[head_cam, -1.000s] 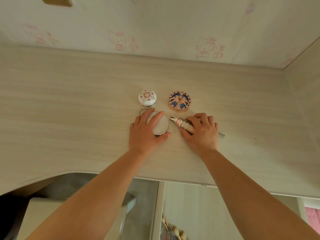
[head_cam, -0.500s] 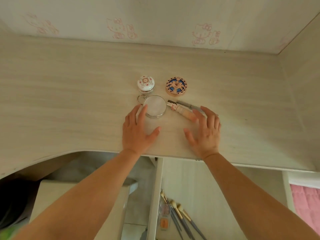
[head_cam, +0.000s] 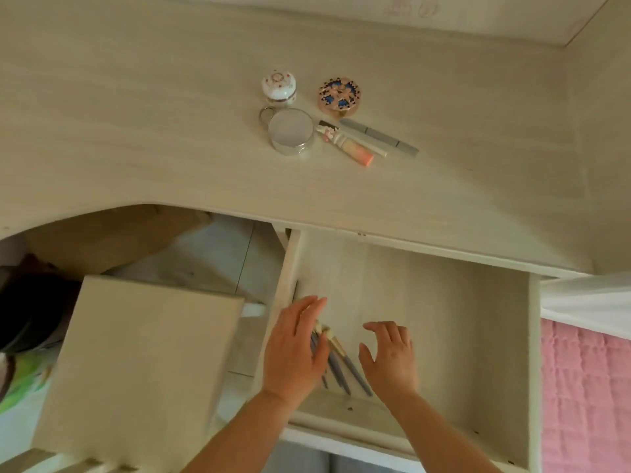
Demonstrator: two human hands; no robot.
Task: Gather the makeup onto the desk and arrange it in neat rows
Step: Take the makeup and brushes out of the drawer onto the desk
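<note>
Both hands reach into an open pale wooden drawer [head_cam: 444,319]: the left hand [head_cam: 293,353], fingers straight and together, lies over a bunch of grey-handled makeup brushes [head_cam: 341,363], while the right hand [head_cam: 389,356] hovers beside them, fingers loosely curled and apart. On the light woodgrain desk [head_cam: 136,131] above, a white floral jar [head_cam: 279,87], a round blue-patterned compact [head_cam: 339,97], a silver round mirror compact [head_cam: 291,130], a peach tube [head_cam: 348,146] and a grey pencil [head_cam: 379,136] sit close together

Desk [head_cam: 136,138] and drawer [head_cam: 444,319]: pale matt wood-grain laminate. Round compact [head_cam: 291,131]: glossy metal rim. Bedcover [head_cam: 587,387] was pink quilted cloth.
</note>
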